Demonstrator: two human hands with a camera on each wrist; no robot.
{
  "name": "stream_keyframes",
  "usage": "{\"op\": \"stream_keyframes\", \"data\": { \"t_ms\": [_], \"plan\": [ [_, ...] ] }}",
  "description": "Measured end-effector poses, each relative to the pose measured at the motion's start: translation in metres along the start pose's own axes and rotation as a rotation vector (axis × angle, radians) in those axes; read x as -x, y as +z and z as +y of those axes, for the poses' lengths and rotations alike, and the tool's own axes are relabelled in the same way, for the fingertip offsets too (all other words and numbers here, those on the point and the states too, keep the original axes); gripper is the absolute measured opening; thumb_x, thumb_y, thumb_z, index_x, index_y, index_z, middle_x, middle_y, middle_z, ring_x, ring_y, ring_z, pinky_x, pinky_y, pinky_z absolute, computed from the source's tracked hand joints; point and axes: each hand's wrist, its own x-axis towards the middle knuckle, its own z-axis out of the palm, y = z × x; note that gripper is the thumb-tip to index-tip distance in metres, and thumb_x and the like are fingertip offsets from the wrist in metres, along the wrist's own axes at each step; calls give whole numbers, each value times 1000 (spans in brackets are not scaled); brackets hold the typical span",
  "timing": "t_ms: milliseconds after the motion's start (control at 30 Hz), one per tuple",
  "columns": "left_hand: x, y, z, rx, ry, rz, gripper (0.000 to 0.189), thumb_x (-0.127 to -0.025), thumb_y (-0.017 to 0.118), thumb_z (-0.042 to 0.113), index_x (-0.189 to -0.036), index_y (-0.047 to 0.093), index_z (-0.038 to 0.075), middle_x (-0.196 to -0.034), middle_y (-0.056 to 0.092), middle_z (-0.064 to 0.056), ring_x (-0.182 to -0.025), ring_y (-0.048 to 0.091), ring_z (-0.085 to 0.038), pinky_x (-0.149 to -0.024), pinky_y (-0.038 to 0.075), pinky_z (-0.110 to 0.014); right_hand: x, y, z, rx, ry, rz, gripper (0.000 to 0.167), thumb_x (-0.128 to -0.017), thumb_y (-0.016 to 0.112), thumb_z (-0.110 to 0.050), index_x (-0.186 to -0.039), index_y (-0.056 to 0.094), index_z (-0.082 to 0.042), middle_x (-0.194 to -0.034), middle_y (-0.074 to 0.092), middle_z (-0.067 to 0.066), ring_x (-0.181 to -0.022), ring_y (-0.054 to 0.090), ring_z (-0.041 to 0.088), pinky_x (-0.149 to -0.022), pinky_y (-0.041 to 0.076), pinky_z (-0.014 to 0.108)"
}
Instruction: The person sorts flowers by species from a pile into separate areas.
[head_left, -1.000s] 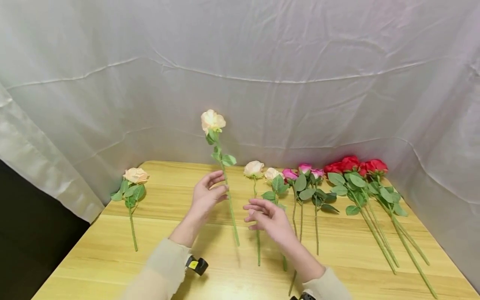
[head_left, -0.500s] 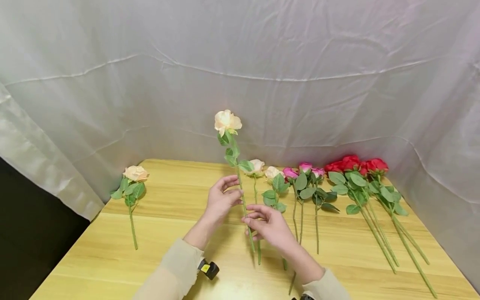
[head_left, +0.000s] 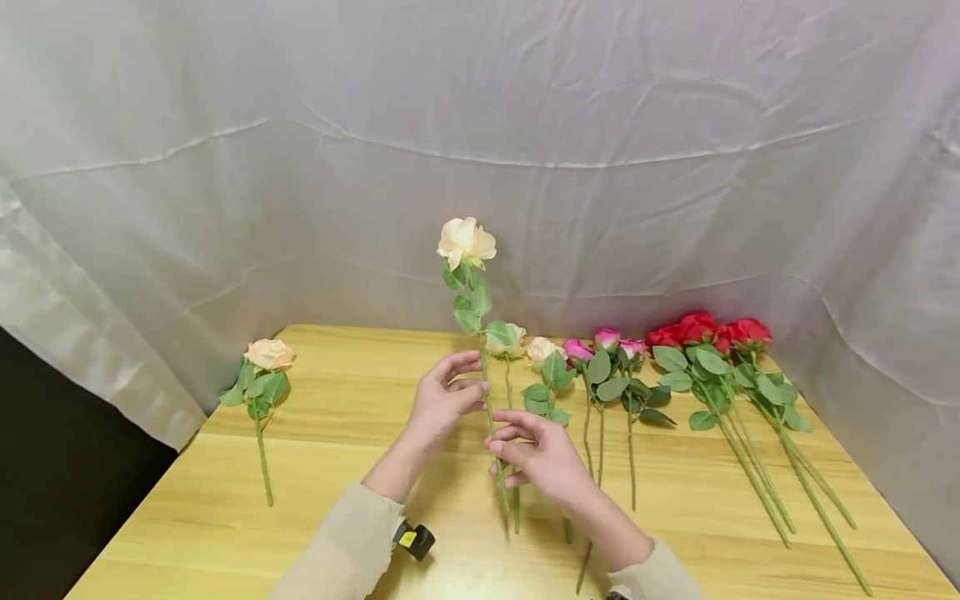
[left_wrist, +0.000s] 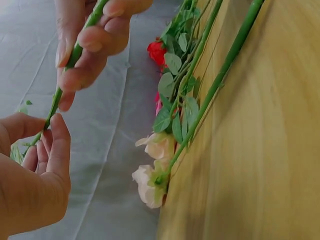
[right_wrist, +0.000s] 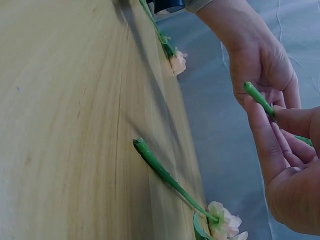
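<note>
A pale peach rose [head_left: 467, 242] stands raised and nearly upright over the table, its green stem leaning slightly. My left hand [head_left: 442, 402] pinches the stem below the leaves, thumb against fingers, as the left wrist view also shows. Lower on the same stem, my right hand [head_left: 542, 457] holds it between thumb and fingertips. In the right wrist view the cut stem end [right_wrist: 256, 94] pokes out past the right fingers. Just behind the hands lies a second peach rose [head_left: 510, 340], partly covered by a leaf of the raised one, with a cream rose [head_left: 543, 350] beside it.
Several pink roses [head_left: 606, 337] lie right of the cream one, and several red roses [head_left: 697, 327] farther right, stems toward me. A single peach rose [head_left: 270, 354] lies at the left of the wooden table [head_left: 337, 383]. A grey curtain [head_left: 480, 108] hangs behind.
My left hand has carried the raised rose to the right, toward my right hand. The right fingers, earlier apart from it, now hold its lower stem. The lying roses stay put.
</note>
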Motion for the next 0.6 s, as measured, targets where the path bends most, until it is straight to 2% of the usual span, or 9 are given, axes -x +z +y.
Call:
{"op": "stream_keyframes", "data": {
  "t_ms": [133,200,400,600],
  "plan": [
    [1,-9,4,-22,30,-37,49,-95,70,-2,-142,57,2,-136,59,-15,-108,66,-23,-85,64,-35,4,-3,0,-5,-7,30,50,-99,70,-7,-146,55,1,-115,68,16,-84,75,26,-67,66,35],
    [1,-15,5,-43,45,-32,48,-96,71,-2,-141,57,3,-135,60,-14,-107,66,-21,-84,64,-33,7,-5,-1,-2,-13,42,50,-99,70,-7,-146,55,0,-116,68,17,-84,75,26,-68,66,36],
    [2,-46,10,-95,72,51,49,-94,71,-5,-141,57,1,-131,62,-14,-101,68,-16,-79,64,-30,16,-16,0,-11,5,68,51,-98,71,-6,-146,54,0,-118,68,18,-85,75,27,-69,66,37],
    [8,-85,16,-145,54,130,52,-95,71,-3,-144,54,0,-129,61,-8,-101,66,-13,-81,64,-29,26,-30,6,32,9,71,53,-99,70,-5,-147,51,4,-116,66,20,-85,75,27,-67,66,36]
  ]
}}
